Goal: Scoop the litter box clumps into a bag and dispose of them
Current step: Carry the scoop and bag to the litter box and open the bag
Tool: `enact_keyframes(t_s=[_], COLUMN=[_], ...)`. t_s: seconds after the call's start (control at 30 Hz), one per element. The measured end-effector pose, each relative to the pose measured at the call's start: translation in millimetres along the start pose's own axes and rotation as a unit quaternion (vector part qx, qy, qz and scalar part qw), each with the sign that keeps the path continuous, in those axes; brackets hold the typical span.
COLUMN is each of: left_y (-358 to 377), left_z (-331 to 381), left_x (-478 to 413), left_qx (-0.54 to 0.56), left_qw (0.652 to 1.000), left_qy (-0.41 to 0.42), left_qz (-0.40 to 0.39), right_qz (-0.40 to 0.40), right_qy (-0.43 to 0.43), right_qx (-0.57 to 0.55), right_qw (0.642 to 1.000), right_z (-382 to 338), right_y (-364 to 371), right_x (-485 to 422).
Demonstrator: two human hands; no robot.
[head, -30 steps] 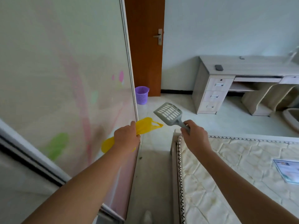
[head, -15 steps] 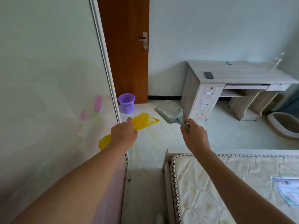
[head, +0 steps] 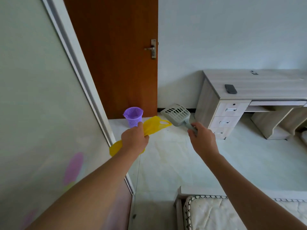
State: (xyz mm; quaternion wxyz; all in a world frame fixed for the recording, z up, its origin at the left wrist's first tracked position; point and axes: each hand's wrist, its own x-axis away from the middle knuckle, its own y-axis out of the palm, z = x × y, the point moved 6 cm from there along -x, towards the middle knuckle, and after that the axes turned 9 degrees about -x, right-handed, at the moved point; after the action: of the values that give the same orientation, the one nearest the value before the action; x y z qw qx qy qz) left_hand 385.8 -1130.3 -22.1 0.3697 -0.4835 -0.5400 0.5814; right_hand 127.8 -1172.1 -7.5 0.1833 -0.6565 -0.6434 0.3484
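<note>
Bag (head: 153, 125): yellow. Scoop (head: 177, 115): grey, slotted. Basket (head: 133, 117) at 11 o'clock: purple lattice. Door (head: 114, 55): brown. Bench (head: 249, 90): pale woodgrain. Mattress (head: 207, 214): cream, quilted.

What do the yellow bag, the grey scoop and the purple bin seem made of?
Crumpled yellow bag: likely thin plastic film; it bunches and wrinkles in the left hand. Grey slotted scoop: rigid moulded plastic, matt, with clean-cut slots. Purple lattice bin: probably moulded plastic, given its perforated walls.
</note>
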Motion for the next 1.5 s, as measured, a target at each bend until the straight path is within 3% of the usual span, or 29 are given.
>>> enact_keyframes(t_s=[0.37, 0.53, 0.7, 0.97, 1.23, 1.5], left_y=[31, 38, 52, 79, 91, 95], left_z=[41, 91, 135, 204, 278, 387], left_x=[-209, -278, -341, -458, -547, -599], left_qx=[-0.003, 0.016, 0.006, 0.014, 0.039, 0.049], left_qw=[0.998, 0.991, 0.983, 0.973, 0.964, 0.926], left_qy=[0.065, 0.132, 0.179, 0.227, 0.260, 0.371], left_qz=[0.012, 0.017, 0.032, 0.036, 0.038, 0.048], right_qz=[0.053, 0.096, 0.090, 0.108, 0.095, 0.115], right_qy=[0.047, 0.062, 0.072, 0.119, 0.136, 0.183], right_qx=[0.008, 0.037, 0.109, 0.104, 0.133, 0.190], right_qw=[0.997, 0.993, 0.987, 0.982, 0.977, 0.958], right_z=[37, 58, 95, 167, 211, 255], right_y=[19, 3, 3, 14, 1, -32], right_x=[-154, -204, -253, -349, -423, -470])
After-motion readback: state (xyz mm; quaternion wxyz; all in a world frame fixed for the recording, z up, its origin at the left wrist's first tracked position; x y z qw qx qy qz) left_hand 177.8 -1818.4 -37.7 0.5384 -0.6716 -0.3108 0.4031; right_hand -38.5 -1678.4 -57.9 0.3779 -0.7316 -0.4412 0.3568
